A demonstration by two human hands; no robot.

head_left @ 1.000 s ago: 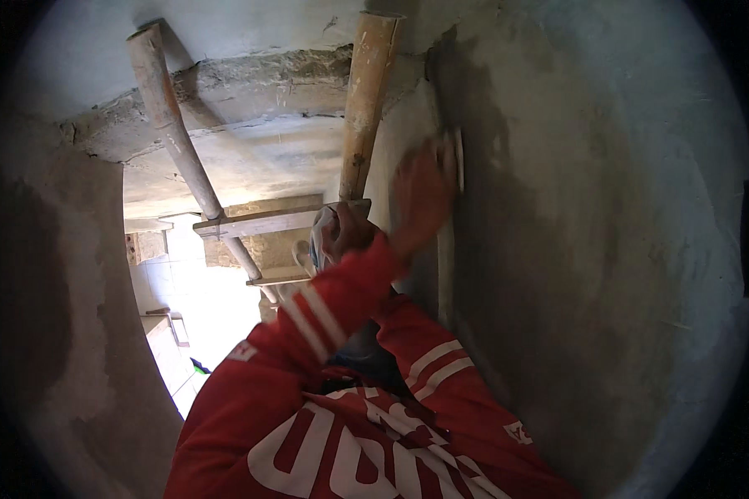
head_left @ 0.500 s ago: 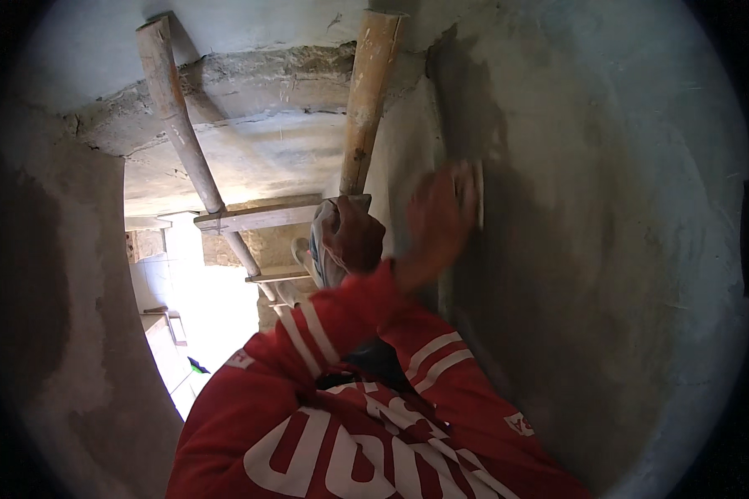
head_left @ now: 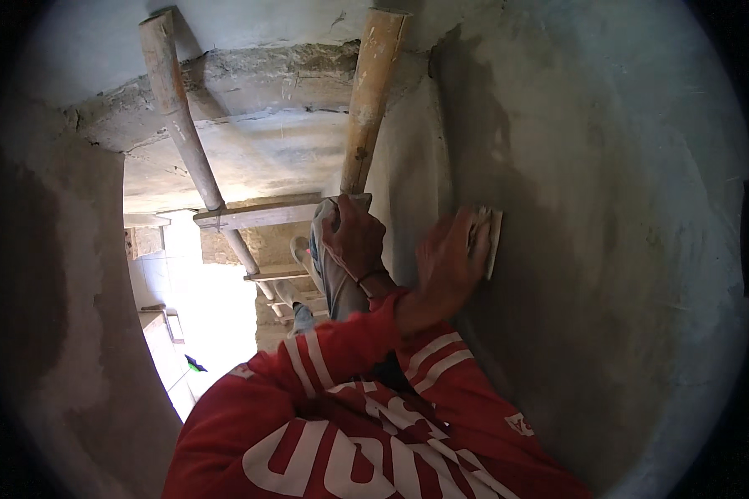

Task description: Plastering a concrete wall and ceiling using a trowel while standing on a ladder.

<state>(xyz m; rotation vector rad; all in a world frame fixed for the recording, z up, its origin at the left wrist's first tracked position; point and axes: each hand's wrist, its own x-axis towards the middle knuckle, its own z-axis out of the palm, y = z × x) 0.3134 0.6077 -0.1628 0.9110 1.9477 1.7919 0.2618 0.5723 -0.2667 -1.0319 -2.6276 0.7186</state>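
Note:
My left arm crosses over my right. My left hand point(head_left: 448, 256) is closed on a thin pale plate point(head_left: 494, 244), seen nearly edge-on and held against the grey plastered wall point(head_left: 582, 274) on the right; its exact kind cannot be made out. My right hand point(head_left: 354, 237), a band at its wrist, is closed round the ladder point(head_left: 368, 91) where the right pole meets a rung. That hand hides the pole's lower run. My trousered knee point(head_left: 328, 270) is beside this hand.
The ladder's other pole point(head_left: 175, 108) leans on a rough ledge point(head_left: 275, 79) at the top. Below, between ladder and left wall point(head_left: 66, 291), is a bright drop to a lower floor point(head_left: 216, 333). A shod foot point(head_left: 300, 249) is near a rung point(head_left: 279, 274).
My left hand has moved down and slightly right along the wall with the pale plate. My right hand keeps its place on the ladder.

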